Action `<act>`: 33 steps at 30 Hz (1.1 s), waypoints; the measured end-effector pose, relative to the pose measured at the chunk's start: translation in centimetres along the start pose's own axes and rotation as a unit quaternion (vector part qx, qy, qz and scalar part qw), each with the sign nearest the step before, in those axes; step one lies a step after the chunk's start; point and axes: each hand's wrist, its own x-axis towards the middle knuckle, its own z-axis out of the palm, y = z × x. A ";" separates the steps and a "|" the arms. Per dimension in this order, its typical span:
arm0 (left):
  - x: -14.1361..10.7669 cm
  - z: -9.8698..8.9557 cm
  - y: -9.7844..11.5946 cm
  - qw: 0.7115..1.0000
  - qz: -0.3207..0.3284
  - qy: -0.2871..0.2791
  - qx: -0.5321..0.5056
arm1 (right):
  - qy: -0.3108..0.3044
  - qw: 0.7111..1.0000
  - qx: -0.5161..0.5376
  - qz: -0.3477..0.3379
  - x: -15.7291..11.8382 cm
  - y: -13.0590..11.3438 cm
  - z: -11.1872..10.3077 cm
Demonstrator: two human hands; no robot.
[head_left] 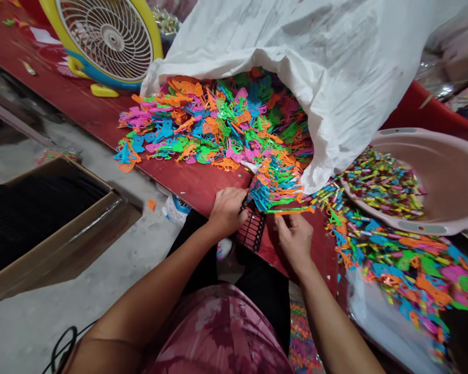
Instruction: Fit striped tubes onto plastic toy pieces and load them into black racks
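Left hand: fingers curled and pressed together, thumb pinching the left edge of a black rack against them. Black rack: open grid with loops down the right side; lying just right of those fingers, between both hands, nearer the left; long axis running away from the body, near end at the front edge of a red table. Row of coloured pieces: packed side by side beyond the grid, stems pointing right, broad heads at the left; attachment to the rack not discernible. Orange piece: nearest in the row, long axis left to right, just beyond the right hand. Right hand: thumb and forefinger close against the orange piece, remaining fingers curled; pinch or mere contact impossible to say.

Containers. Brown carton: on the floor, top open, filled with dark items. White sack: on its side, mouth toward the body, spilling a heap of small plastic pieces in orange, green, blue and pink. Red tub: mostly hidden behind a pink basin. Pink basin: shiny tubes heaped toward the left, bare wall at the right.
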 end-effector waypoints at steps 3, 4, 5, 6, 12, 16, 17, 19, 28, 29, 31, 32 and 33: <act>0.0 0.0 0.0 1.000 0.003 0.003 0.002 | -0.002 1.000 -0.015 -0.015 0.0 -0.2 0.1; -0.1 0.1 0.0 1.000 0.005 0.006 0.001 | -0.002 0.999 -0.024 -0.027 0.0 -0.4 0.1; -0.1 0.1 -0.1 1.000 0.006 0.008 0.001 | 0.000 0.999 -0.035 -0.039 0.0 -0.5 0.2; -0.1 0.1 -0.1 1.000 0.007 0.009 0.000 | 0.004 0.998 -0.045 -0.048 0.1 -0.7 0.3; -0.2 0.3 -0.2 1.000 0.007 0.009 -0.002 | 0.037 0.994 -0.087 -0.062 -0.2 -0.9 1.0; -0.2 0.4 -0.3 1.000 0.011 0.013 0.004 | 0.041 0.994 -0.085 -0.047 -0.3 -0.9 1.0; -0.2 0.5 -0.3 1.000 0.012 0.014 0.006 | 0.039 0.995 -0.084 -0.041 -0.3 -0.9 1.0; -0.1 0.5 -0.3 1.000 0.014 0.014 0.007 | 0.031 0.995 -0.090 -0.037 -0.3 -1.0 0.9; 0.0 0.2 0.1 1.000 -0.003 -0.002 0.016 | 0.008 0.995 -0.086 -0.043 -0.1 -1.9 1.0; 0.0 0.2 0.1 1.000 -0.004 -0.003 0.015 | -0.001 0.996 -0.084 -0.041 -0.1 -2.0 1.0; 0.0 0.2 0.1 1.000 -0.006 -0.006 0.014 | -0.008 0.995 -0.087 -0.037 -0.2 -2.1 1.2; 0.1 0.2 0.0 1.000 -0.007 -0.006 0.013 | -0.007 0.995 -0.092 -0.035 -0.2 -2.2 1.4; 0.1 0.2 0.0 1.000 -0.007 -0.005 0.011 | -0.003 0.995 -0.098 -0.033 -0.2 -2.2 1.5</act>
